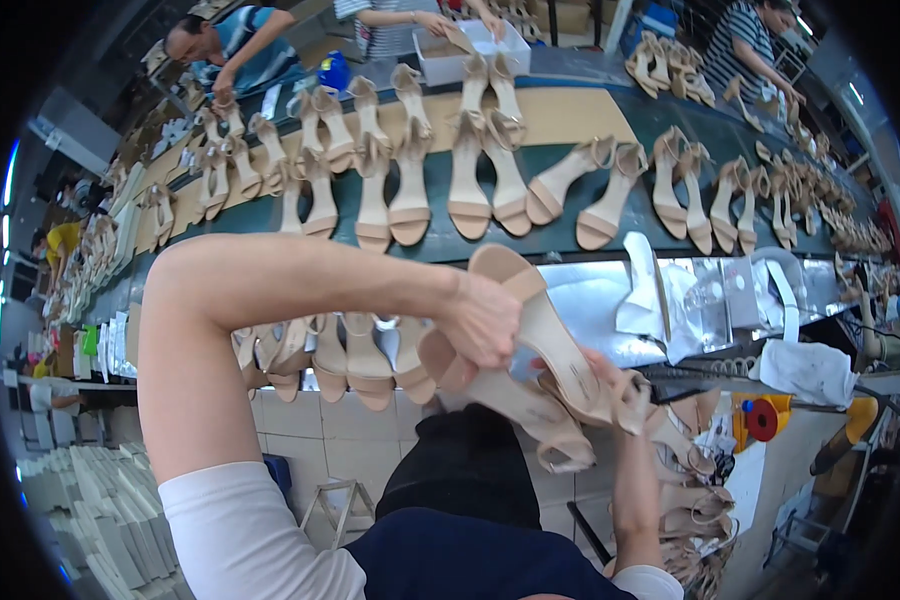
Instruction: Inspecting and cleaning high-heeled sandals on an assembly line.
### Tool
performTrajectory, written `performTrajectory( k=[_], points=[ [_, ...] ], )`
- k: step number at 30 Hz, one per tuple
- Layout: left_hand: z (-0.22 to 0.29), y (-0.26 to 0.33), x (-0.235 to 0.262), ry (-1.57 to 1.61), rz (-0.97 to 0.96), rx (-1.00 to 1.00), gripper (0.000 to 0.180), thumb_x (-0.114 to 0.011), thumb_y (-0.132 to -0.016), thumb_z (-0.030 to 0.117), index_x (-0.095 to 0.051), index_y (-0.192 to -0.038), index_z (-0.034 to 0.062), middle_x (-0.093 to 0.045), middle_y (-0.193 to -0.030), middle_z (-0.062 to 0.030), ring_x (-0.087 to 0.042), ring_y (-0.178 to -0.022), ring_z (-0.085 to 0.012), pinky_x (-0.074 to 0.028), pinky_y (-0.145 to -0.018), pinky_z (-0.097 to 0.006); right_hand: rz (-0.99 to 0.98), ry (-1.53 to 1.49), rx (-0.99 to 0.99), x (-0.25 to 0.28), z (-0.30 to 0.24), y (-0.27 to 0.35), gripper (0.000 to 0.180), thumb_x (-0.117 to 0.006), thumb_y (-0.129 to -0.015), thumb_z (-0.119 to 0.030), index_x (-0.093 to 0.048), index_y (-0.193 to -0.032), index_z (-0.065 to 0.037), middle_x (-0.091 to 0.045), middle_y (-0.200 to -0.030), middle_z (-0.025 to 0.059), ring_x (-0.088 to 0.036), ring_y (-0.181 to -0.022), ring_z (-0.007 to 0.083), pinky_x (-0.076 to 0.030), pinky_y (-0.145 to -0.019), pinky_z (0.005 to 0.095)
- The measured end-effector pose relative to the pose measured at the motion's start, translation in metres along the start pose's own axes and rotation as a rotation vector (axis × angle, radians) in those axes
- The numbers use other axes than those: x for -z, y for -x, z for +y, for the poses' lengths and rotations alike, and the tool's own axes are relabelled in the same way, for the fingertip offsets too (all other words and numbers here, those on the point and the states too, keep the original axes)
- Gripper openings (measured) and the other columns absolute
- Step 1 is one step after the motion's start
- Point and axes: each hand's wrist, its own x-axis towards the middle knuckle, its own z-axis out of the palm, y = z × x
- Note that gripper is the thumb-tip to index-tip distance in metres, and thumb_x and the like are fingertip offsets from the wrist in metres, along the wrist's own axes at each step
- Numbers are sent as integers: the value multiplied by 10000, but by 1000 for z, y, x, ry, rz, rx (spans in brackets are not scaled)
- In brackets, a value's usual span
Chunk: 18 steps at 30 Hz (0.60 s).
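Two beige ankle-strap sandals are in front of my body. My left hand is closed at their toe ends, by the wide toe strap of the upper sandal. The lower sandal hangs slanted beneath it, its heel end toward my lap. At the heel end of the upper sandal, my right hand grips around the back and ankle strap, fingers partly hidden behind the shoe. Just beyond my left forearm, pairs of similar sandals stand on the green conveyor belt.
A metal-topped ledge with white paper sheets lies beyond my right hand. More sandals line the near edge at left. A red-centred reel sits at right. Stacked pale boxes stand lower left. Co-workers are across the belt, one by a white box.
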Motion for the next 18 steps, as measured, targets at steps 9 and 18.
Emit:
performTrajectory(
  k=[9,18],
  points=[
    [-83,-10,-177,-161,-116,297,58,-573,-716,166,-592,-746,120,-556,-863,-18,-506,-978,-174,-385,-904,-319,541,-35,-48,79,87,-72,332,-562,-879,-218,-559,-1116,15,-637,-924,69,-624,-787,146,-500,-713,270],
    [79,-49,-202,1255,831,1991,352,-632,-817,93,-470,-1102,-35,-575,-978,-143,-597,-798,-227,-498,-695,-346,507,70,-235,89,87,-47,380,-526,-913,-314,-558,-1089,22,-595,-923,45,-558,-835,97,-446,-751,235]
  ],
)
